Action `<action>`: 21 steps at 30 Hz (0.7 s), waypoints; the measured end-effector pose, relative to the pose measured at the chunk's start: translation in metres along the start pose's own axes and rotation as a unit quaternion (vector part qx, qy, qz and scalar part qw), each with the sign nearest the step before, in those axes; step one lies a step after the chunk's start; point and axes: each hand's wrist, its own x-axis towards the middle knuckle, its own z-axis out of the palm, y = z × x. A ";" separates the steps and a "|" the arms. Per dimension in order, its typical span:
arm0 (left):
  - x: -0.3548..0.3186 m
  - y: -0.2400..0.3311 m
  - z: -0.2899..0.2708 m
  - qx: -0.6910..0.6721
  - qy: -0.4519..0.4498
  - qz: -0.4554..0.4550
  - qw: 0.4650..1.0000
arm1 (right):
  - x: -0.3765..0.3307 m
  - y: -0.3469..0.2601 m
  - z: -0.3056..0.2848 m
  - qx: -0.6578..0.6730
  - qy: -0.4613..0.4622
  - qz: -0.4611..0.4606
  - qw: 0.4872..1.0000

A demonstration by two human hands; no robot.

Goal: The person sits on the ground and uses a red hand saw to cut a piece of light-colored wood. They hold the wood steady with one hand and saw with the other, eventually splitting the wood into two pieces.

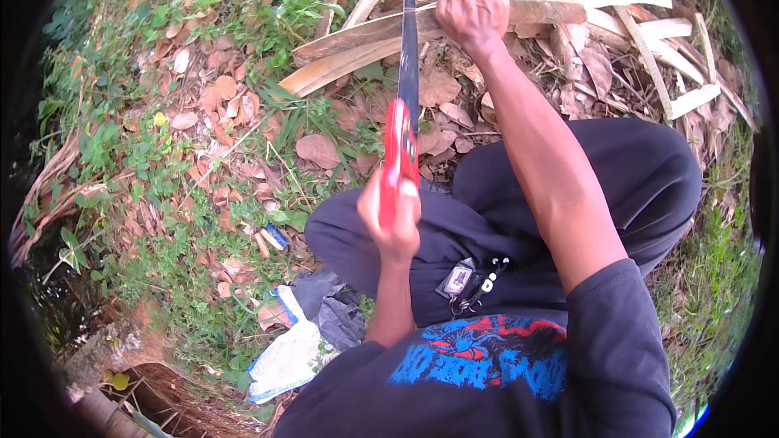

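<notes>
One hand, the left (401,235), has its fingers wrapped round the red handle (398,142) of a saw (408,65), pointing away and crossing a rough brown plank (365,35). Right hand (475,15) has its fingers bunched over that plank, above dry leaves (439,88). Saw's nearly edge-on, so can't really tell if the teeth touch wood.

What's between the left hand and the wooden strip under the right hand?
In the head view, the front of the red saw handle and the dark saw blade, above dry leaves.
</notes>
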 end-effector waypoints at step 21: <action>0.002 -0.003 0.014 0.000 0.028 -0.005 1.000 | 0.004 -0.004 0.008 0.013 0.013 0.003 1.000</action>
